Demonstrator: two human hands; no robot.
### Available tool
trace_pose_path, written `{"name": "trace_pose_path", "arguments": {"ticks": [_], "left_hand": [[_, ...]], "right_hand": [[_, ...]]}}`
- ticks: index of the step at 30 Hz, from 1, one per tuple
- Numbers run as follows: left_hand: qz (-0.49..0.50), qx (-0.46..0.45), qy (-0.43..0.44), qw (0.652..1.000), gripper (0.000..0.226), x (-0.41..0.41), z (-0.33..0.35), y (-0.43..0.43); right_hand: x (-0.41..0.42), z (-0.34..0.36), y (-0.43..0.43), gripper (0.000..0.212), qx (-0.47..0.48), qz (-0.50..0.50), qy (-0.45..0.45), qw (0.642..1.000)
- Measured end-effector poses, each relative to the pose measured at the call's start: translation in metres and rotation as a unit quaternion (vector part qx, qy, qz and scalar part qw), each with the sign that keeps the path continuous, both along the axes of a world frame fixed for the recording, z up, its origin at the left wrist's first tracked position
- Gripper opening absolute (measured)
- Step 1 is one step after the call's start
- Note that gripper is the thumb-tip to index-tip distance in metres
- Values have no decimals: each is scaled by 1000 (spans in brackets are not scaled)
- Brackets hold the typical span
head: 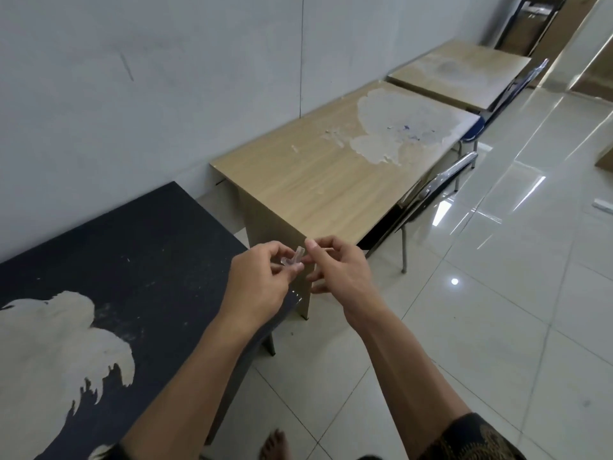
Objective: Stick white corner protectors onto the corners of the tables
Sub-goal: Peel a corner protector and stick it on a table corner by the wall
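A small clear-white corner protector [294,257] is pinched between the thumb and fingers of my left hand [260,277]. My right hand [335,267] is right beside it, its thumb and forefinger pinching at the protector's right end. Both hands hover just in front of the near front corner of the light wooden table [318,184]. The black table [109,270] with worn white patches lies to the left, under my left forearm.
A second light wooden table [464,74] stands farther along the grey wall. Two chairs [431,197] are tucked at the tables' right side. Glossy white floor tiles [497,293] spread to the right. A bare foot [273,444] shows at the bottom.
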State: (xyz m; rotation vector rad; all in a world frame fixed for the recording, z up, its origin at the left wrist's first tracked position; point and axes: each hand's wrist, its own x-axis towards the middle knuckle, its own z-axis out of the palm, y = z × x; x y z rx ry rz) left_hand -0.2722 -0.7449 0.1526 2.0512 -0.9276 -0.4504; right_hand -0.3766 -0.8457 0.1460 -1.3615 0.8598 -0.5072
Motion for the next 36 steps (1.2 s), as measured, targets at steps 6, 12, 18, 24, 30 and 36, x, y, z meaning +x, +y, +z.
{"name": "trace_pose_path", "arguments": {"ticks": [6, 12, 18, 24, 30, 36], "left_hand": [[42, -1, 1, 999, 32, 16, 2, -40], [156, -35, 17, 987, 50, 31, 6, -66], [284, -87, 78, 952, 48, 31, 2, -98], [390, -121, 110, 906, 18, 18, 2, -109], [433, -75, 114, 891, 11, 19, 5, -104], [478, -119, 116, 863, 8, 33, 3, -109]], "right_hand": [[30, -8, -48, 5, -27, 55, 17, 998], [63, -10, -95, 10, -7, 159, 10, 987], [89, -8, -141, 11, 5, 257, -15, 966], [107, -13, -157, 11, 12, 337, -21, 941], [124, -12, -151, 10, 25, 383, -28, 923], [143, -8, -150, 17, 48, 376, -29, 925]]}}
